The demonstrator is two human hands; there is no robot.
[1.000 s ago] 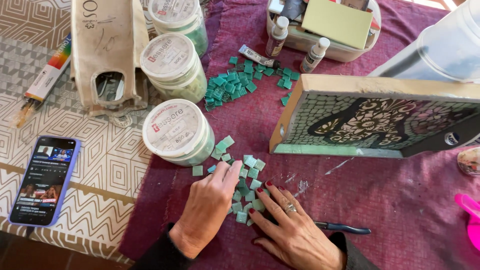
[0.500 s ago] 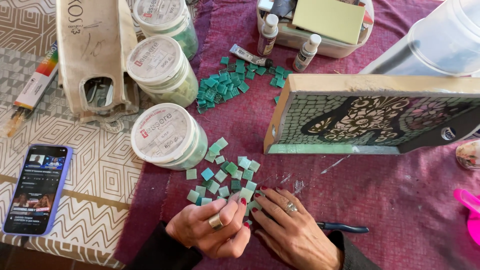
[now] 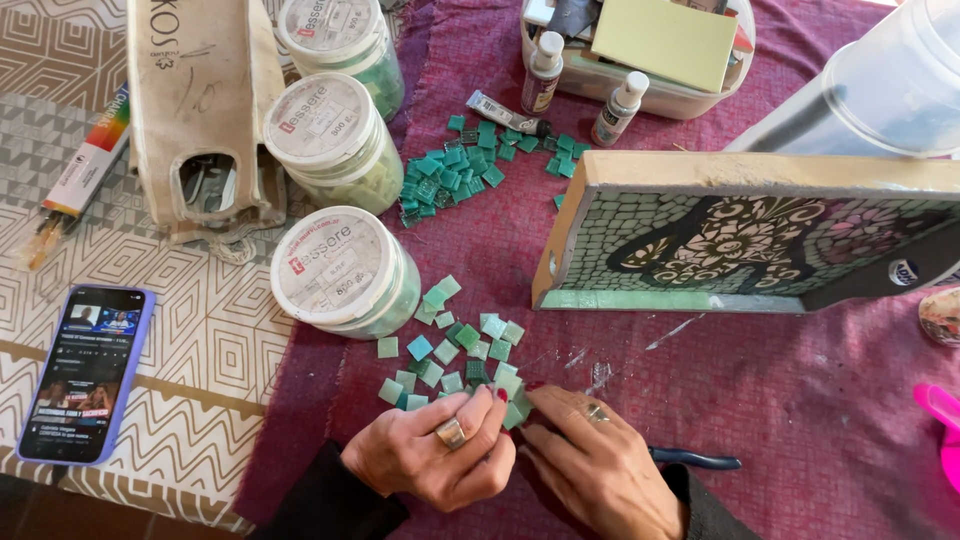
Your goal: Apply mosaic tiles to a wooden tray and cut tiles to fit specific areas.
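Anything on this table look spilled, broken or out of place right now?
Mostly orderly craft clutter. Green tiles lie loose on the maroon cloth beside the nearest jar, with a darker pile farther back. Small pale shards lie below the mosaic tray, close to the left hand and right hand.

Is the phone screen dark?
No, the phone lies face up on the patterned cloth with its screen lit, showing a video page.
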